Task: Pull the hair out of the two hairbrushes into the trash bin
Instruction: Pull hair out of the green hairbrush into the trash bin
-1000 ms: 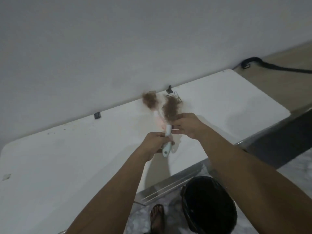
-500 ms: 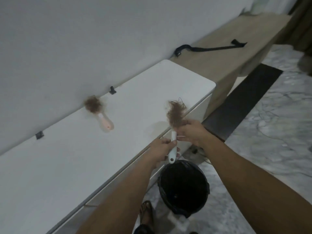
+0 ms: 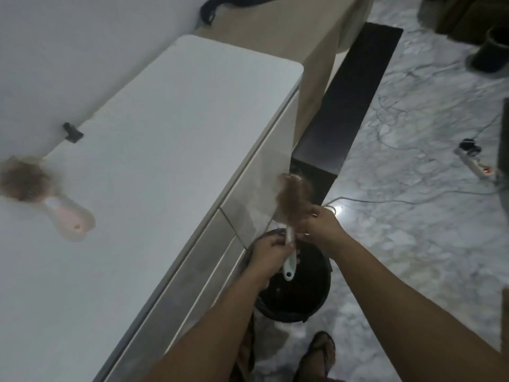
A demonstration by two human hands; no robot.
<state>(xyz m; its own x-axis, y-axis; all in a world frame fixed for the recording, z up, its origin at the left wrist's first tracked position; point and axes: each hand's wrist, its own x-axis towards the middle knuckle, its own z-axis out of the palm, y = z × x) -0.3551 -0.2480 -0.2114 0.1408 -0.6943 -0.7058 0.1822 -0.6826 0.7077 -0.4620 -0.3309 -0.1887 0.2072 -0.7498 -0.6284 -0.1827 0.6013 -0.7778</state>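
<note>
White table point(image 3: 154, 150) at 10 o'clock, black trash bin point(image 3: 308, 296) placed under both hands, pink hairbrush point(image 3: 55, 205) left on table at 9 o'clock, white hairbrush point(image 3: 289, 260) gripped by left hand point(image 3: 271, 253) above bin, hair clump point(image 3: 293, 198) pinched by right hand point(image 3: 319, 227) at 12 o'clock of left hand.

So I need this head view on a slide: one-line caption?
Left hand grips a white hairbrush over the black trash bin while the right hand pinches its hair.

Both arms reach forward, left hand point(image 3: 271, 253) curled in a grip, right hand point(image 3: 321, 226) pinching.
</note>
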